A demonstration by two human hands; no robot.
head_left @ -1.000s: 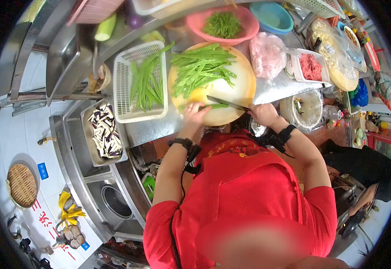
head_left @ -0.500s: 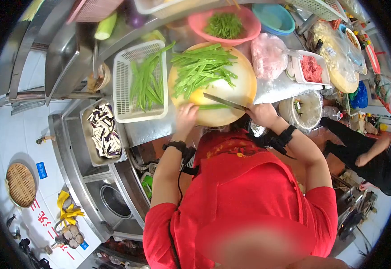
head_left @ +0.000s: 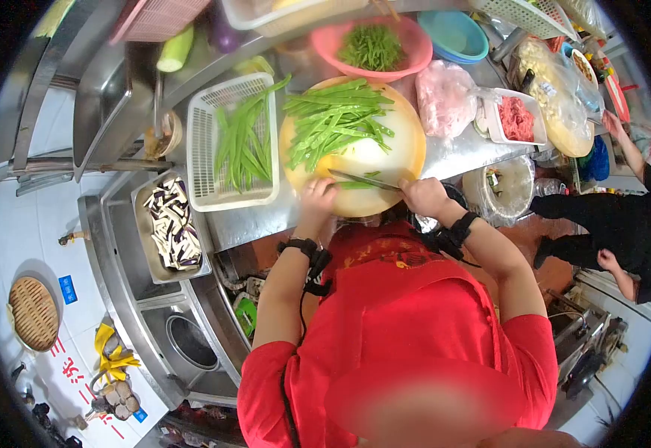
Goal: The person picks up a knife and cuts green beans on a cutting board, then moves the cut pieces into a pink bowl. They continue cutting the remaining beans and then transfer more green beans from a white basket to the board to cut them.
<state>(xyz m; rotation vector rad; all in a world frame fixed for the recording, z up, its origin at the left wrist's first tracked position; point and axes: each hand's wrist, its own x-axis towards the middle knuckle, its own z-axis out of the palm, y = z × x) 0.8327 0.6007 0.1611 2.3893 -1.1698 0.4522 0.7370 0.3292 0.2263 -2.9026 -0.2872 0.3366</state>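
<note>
On the near part of the round board (head_left: 406, 138), the knife (head_left: 362, 179) slants over green bean pieces (head_left: 351, 186), its long axis running mostly left to right, tip pointing left and slightly toward the far side. The right hand (head_left: 426, 198) has its grip clamped on the knife; the left hand (head_left: 318, 197) is beside the bean pieces, its grip impossible to tell. Beyond lies a bean pile (head_left: 336, 119).

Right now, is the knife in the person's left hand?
No, the right hand holds the knife, while the left hand is by the edge of the round cutting board.
</note>
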